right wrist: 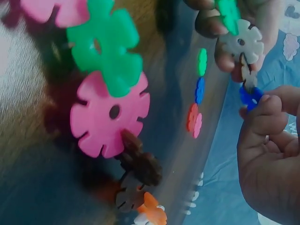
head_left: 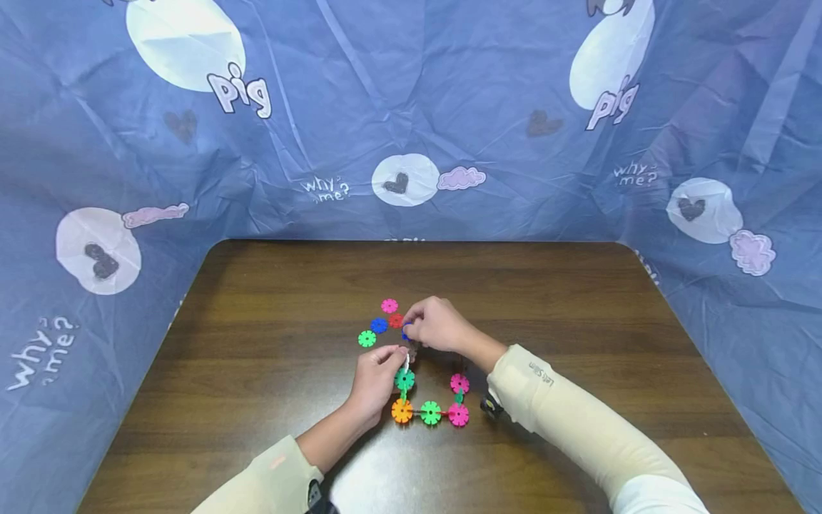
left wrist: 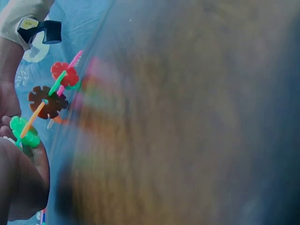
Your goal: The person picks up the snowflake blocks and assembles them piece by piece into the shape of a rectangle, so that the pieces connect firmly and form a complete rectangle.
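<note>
Notched plastic snowflake discs are slotted together into a chain. My left hand (head_left: pixel 374 382) pinches the chain's left end at a white disc (right wrist: pixel 243 41), just beyond a green disc (head_left: pixel 404 379). A brown disc (right wrist: pixel 248 77) links the white disc to a blue disc (right wrist: pixel 250 98). My right hand (head_left: pixel 439 325) pinches that blue disc between thumb and finger, a little farther from me than the left hand. The chain turns at an orange disc (head_left: pixel 402 411), passes a green disc (head_left: pixel 431 412), and turns again at a pink disc (head_left: pixel 459 414).
Beyond the left hand lie loose discs: pink (head_left: pixel 389 305), red (head_left: pixel 395 320), blue (head_left: pixel 379 325) and green (head_left: pixel 367 338). Everything is on a brown wooden table (head_left: pixel 289 285). A printed blue cloth (head_left: pixel 411 107) hangs around its back and sides.
</note>
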Demonstrator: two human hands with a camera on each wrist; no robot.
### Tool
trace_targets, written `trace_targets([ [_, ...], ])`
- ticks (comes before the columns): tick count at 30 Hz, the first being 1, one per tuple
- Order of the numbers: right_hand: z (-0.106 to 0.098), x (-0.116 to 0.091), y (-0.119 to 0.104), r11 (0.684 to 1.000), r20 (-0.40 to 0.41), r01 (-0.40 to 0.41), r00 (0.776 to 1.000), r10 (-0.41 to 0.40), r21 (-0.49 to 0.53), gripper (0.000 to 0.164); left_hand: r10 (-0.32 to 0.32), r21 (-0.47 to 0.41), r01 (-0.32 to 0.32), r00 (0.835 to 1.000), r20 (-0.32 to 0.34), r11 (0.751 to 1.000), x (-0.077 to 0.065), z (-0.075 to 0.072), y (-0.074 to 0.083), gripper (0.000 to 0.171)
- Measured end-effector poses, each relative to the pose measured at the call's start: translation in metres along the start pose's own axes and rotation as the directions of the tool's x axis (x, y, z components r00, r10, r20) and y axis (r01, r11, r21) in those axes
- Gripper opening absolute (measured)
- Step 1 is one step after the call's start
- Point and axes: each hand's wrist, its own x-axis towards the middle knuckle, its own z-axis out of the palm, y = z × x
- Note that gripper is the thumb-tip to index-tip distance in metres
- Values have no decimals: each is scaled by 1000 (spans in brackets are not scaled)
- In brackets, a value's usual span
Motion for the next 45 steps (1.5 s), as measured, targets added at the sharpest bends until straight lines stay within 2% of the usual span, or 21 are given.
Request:
trace_targets([
  [3, 0, 1, -2, 999, 24, -4, 1000, 3, 35, 15, 7, -11, -8, 1000, -24, 1000, 1, 1, -2, 27],
  [10, -1, 2, 3, 973, 71, -65, 996, 50, 222, 23, -18, -81, 16, 1000, -25, 997, 1, 0, -5, 30],
  [13, 2, 2, 6, 938, 85, -126, 991, 104, 322, 25, -39, -117, 36, 999, -32, 992, 0, 0, -5, 31],
  [16, 7, 2, 8, 884, 92, -162, 987, 135, 439, 26, -57, -126, 49, 996, -61, 991, 0, 1, -6, 30],
  [18, 10, 2, 7, 851, 82, -163, 987, 141, 499, 26, -59, -129, 47, 995, -87, 990, 0, 2, -6, 29],
  [20, 13, 1, 5, 839, 62, -153, 988, 141, 522, 25, -48, -124, 34, 993, -111, 992, 1, 3, -6, 30],
  [23, 14, 0, 2, 858, 33, -136, 990, 137, 495, 24, -30, -117, 14, 990, -138, 993, 0, 4, -6, 30],
  [28, 16, -1, 0, 894, 38, -110, 994, 104, 435, 22, -23, -136, 2, 987, -156, 991, -1, 4, -7, 28],
  [31, 16, 3, 3, 881, 72, -104, 994, 79, 462, 23, -40, -173, 16, 990, -137, 985, 0, 4, -8, 27],
  [35, 12, 8, 7, 865, 144, -139, 987, 78, 482, 25, -79, -218, 67, 996, -48, 974, 5, 3, -6, 24],
  [37, 8, 10, 9, 886, 169, -153, 982, 86, 438, 25, -98, -224, 99, 995, 15, 970, 8, 2, -3, 23],
  [40, 3, 14, 12, 945, 202, -124, 977, 63, 303, 25, -123, -231, 141, 988, 90, 963, 10, 1, 1, 25],
  [42, -1, 18, 14, 968, 219, -100, 975, 49, 228, 25, -133, -223, 157, 984, 119, 962, 10, 0, 3, 28],
  [45, -4, 29, 17, 991, 181, -63, 983, 41, 118, 25, -141, -213, 167, 981, 133, 963, 12, -2, 5, 32],
])
